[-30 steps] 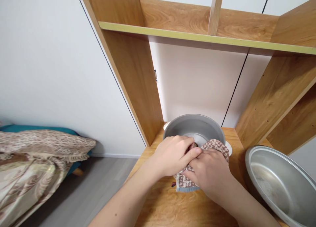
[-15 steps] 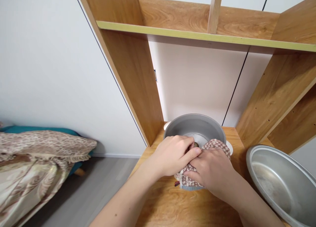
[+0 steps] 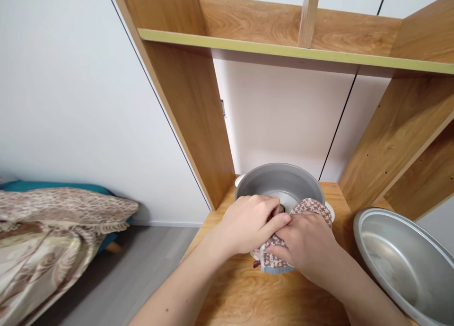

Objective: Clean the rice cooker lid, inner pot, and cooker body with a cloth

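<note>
A round grey pot body (image 3: 283, 172), which looks like a rice cooker's outer shell, stands on the wooden surface with white side lugs and a small round metal piece (image 3: 282, 208) at its inner bottom. My right hand (image 3: 307, 236) is closed on a brown-and-white patterned cloth (image 3: 312, 207), draped over the pot's near right rim and hanging down in front. My left hand (image 3: 253, 222) lies over the near left rim with bent fingers reaching inside. Its thumb touches my right hand; its fingertips are hidden, so I cannot tell whether they grip rim or cloth.
A silver metal inner pot (image 3: 407, 264) lies tilted at the right. Wooden shelf panels (image 3: 184, 94) rise on both sides, with a yellow-edged shelf (image 3: 248, 42) above. At the left, a patterned blanket (image 3: 53, 241) covers a blue seat (image 3: 64, 186) beside the grey floor.
The hanging edge of the cloth has shifted slightly to the right. Both hands stay almost in the same place at the pot's near rim.
</note>
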Demonstrator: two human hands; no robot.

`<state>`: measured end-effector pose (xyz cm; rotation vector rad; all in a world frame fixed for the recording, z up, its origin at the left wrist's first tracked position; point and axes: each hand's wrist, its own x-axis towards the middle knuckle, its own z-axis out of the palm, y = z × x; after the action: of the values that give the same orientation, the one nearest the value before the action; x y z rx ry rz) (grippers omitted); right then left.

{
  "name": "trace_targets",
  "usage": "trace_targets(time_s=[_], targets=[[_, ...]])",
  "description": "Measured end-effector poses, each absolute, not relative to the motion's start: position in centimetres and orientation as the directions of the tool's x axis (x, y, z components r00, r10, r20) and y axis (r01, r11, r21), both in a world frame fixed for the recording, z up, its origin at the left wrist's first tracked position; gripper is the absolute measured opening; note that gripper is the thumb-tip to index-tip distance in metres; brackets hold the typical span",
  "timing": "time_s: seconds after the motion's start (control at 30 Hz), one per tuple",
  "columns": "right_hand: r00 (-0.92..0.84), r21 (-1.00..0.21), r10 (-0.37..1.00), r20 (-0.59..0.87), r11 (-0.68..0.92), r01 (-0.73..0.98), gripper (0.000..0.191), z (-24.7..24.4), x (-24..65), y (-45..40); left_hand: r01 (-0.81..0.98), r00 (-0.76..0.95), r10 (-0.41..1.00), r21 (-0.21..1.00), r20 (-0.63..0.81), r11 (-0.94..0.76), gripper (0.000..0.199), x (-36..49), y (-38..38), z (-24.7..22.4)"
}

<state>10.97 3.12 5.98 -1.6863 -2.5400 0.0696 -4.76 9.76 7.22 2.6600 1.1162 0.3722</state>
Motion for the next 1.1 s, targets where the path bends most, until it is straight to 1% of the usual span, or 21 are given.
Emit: trace_targets(time_s=[0.1, 0.27, 0.53, 0.73, 0.93, 1.1], targets=[[-0.388, -0.094, 0.919, 0.071, 0.393, 0.915, 0.028, 5.7, 10.9, 3.1, 0.666, 0.676, 0.723, 0.305, 0.138, -0.681, 0.041, -4.7, 9.7, 7.3], [-0.373, -0.096, 0.927, 0.047, 0.376, 0.922, 0.029, 5.8, 10.9, 3.2, 0.666, 0.678, 0.722, 0.298, 0.141, -0.684, 0.041, -4.8, 9.6, 7.3], [-0.373, -0.108, 0.925, 0.075, 0.380, 0.919, 0.030, 5.5, 11.0, 3.2, 0.671, 0.678, 0.724, 0.297, 0.127, -0.680, 0.042, -4.7, 9.7, 7.3], [-0.378, -0.104, 0.924, 0.051, 0.381, 0.919, 0.032, 5.7, 10.9, 3.3, 0.665, 0.683, 0.719, 0.297, 0.130, -0.686, 0.042, -4.8, 9.8, 7.1], [-0.398, -0.098, 0.917, -0.021, 0.395, 0.914, 0.034, 6.6, 11.6, 3.2, 0.669, 0.680, 0.725, 0.313, 0.110, -0.675, 0.041, -4.9, 10.1, 7.0], [-0.409, -0.088, 0.912, -0.040, 0.404, 0.910, 0.032, 7.1, 12.0, 3.2, 0.661, 0.681, 0.720, 0.311, 0.133, -0.683, 0.041, -4.8, 10.2, 7.0]])
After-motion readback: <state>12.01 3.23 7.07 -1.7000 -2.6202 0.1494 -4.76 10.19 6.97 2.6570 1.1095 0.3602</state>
